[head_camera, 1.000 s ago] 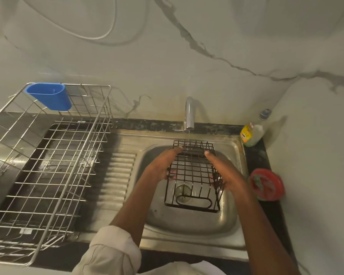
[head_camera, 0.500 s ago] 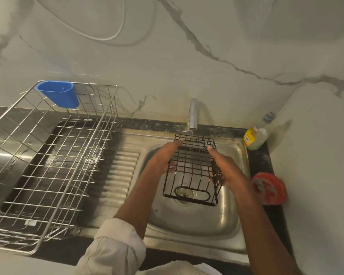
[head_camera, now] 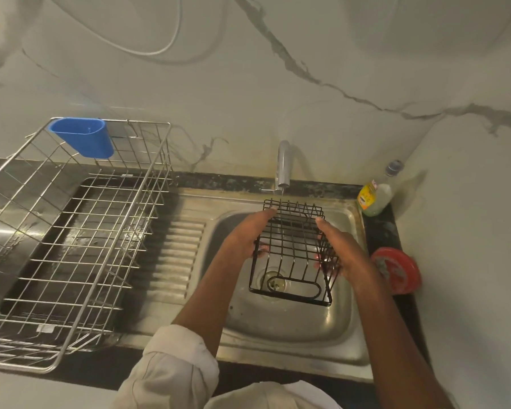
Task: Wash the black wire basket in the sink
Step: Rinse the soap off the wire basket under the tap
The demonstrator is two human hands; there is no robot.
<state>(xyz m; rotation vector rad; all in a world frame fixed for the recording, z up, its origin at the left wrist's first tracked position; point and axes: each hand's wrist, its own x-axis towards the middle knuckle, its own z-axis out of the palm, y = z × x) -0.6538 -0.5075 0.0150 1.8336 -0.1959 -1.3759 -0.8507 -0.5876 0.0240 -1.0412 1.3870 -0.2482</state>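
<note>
Head view: black wire basket is held over the bowl of the steel sink, tipped so its far end sits right under the tap; prob. so the thin stream runs down thru the grid and drains straight to the plughole below. Left hand grips the basket's left side, fingers curled under/thru the wires w/ fingertips showing pink inside the mesh, thumb lying along the top edge. Right hand does the same on the right side, thumb up top, fingers wrapped round the side wires; both clamped on it, one per side, which keeps it steady and lets it be turned under the water. Basket is thin coated wire, rectangular, open grid w/ an oval loop at the near end; looks light, prob. slippery when wet. Sink is dull stainless w/ ribbed drainboard on its left. On that side stands a chrome dish rack, wire frame, w/ a blue plastic cutlery cup hooked on its far rim, likely where the basket dries after. Right of the sink, on the dark counter: dish soap bottle, clear w/ yellow label, and a round red tub, near to hand. Marble-look wall behind.
</note>
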